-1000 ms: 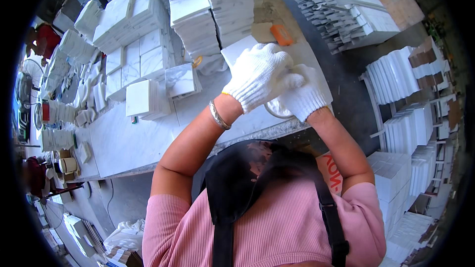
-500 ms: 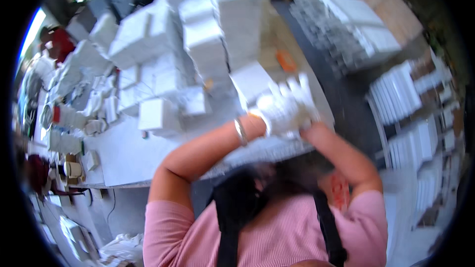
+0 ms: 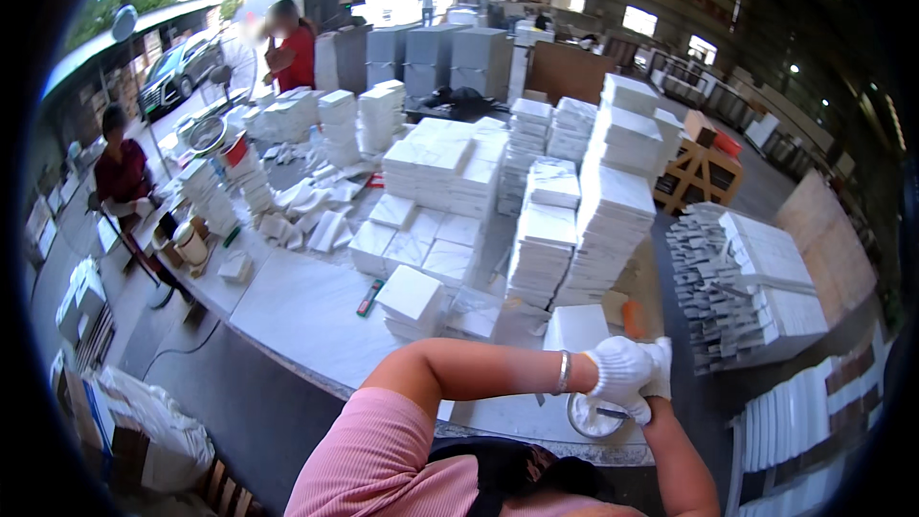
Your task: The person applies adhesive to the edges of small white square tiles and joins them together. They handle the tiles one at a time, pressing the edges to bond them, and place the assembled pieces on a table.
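Note:
White knit gloves cover both hands, which are pressed together over the table's right end. My left hand (image 3: 620,370), with a bracelet on its wrist, is curled against the right one and appears to grip its glove. Partly hidden behind it, my right hand (image 3: 660,364) rises beside it; its fingers do not show clearly. Just below the hands sits a round bowl (image 3: 577,415) of white paste, with a flat dark tool (image 3: 613,413) lying across it. A white slab stack (image 3: 574,327) stands close beyond my hands, beside an orange object (image 3: 633,319).
Tall stacks of white marble-look tiles (image 3: 613,201) fill the table's middle and back. A green tube (image 3: 369,298) lies near a low tile stack (image 3: 410,295). A loaded pallet (image 3: 766,268) stands right of the table. Two people in red (image 3: 295,57) are at the far left.
The view has swung up, showing more of the hall. My hands, earlier together with some gloved fingers spread, are now pressed more tightly together; the paste bowl has come into sight below them.

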`<state>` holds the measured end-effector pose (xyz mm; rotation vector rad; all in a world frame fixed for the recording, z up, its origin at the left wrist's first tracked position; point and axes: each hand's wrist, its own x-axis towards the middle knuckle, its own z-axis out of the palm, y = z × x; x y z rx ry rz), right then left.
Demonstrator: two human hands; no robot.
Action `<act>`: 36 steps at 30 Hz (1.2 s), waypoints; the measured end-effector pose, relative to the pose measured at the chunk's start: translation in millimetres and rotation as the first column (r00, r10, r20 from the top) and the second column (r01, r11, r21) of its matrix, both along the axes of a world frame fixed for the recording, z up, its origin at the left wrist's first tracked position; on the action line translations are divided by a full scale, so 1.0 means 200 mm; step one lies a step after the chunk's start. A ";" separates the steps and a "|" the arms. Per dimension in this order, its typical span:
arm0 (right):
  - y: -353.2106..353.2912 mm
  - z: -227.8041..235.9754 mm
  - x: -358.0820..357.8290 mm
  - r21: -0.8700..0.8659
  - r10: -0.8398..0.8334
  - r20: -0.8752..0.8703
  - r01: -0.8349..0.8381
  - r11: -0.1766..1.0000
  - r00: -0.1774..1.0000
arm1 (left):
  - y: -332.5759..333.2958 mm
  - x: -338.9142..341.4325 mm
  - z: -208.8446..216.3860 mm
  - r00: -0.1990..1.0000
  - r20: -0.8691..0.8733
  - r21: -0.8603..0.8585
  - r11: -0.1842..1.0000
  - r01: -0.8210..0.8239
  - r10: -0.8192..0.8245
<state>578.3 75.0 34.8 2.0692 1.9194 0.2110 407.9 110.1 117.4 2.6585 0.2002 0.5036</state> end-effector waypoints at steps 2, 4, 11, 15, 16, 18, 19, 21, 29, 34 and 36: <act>0.00 0.06 -0.07 -0.035 0.019 0.125 -0.015 0.999 0.992 | 0.02 0.02 -0.01 0.976 -0.210 -0.024 0.998 -0.061 0.054; -0.03 0.16 -0.16 -0.032 0.057 0.265 -0.051 0.998 0.962 | 0.06 0.06 -0.06 0.972 -0.235 -0.071 0.997 -0.038 0.021; -0.08 0.23 -0.28 -0.080 0.170 0.360 -0.151 0.985 0.917 | 0.05 0.04 -0.19 0.974 -0.217 -0.231 0.973 0.020 -0.071; -0.08 0.22 -0.31 -0.074 0.199 0.325 -0.185 0.980 0.924 | 0.05 0.02 -0.31 0.994 -0.098 -0.264 0.965 0.011 -0.038; -0.09 0.25 -0.32 -0.071 0.204 0.335 -0.191 0.979 0.920 | 0.05 0.02 -0.30 0.995 -0.095 -0.254 0.967 0.016 -0.042; -0.08 0.24 -0.31 -0.077 0.195 0.348 -0.179 0.981 0.917 | 0.05 0.02 -0.29 0.995 -0.092 -0.237 0.971 0.023 -0.046; -0.08 0.25 -0.31 -0.078 0.190 0.359 -0.174 0.982 0.914 | 0.05 0.02 -0.29 0.997 -0.056 -0.223 0.974 0.030 -0.043; -0.10 0.29 -0.32 -0.020 0.184 0.354 -0.189 0.982 0.917 | 0.06 0.04 -0.29 0.999 0.014 -0.195 0.980 0.041 -0.039; -0.15 0.10 -0.14 -0.130 -0.046 -0.433 -0.012 0.991 0.900 | 0.08 0.06 -0.11 0.989 -0.122 0.096 0.993 -0.070 0.082; -0.12 0.03 -0.10 -0.211 -0.060 -0.468 -0.045 0.976 0.882 | 0.10 0.03 -0.06 0.947 -0.317 0.049 0.998 -0.041 0.054; -0.12 -0.02 -0.07 -0.086 0.069 -0.346 -0.105 0.991 0.936 | 0.10 0.04 -0.08 0.935 -0.350 0.043 0.998 -0.039 0.052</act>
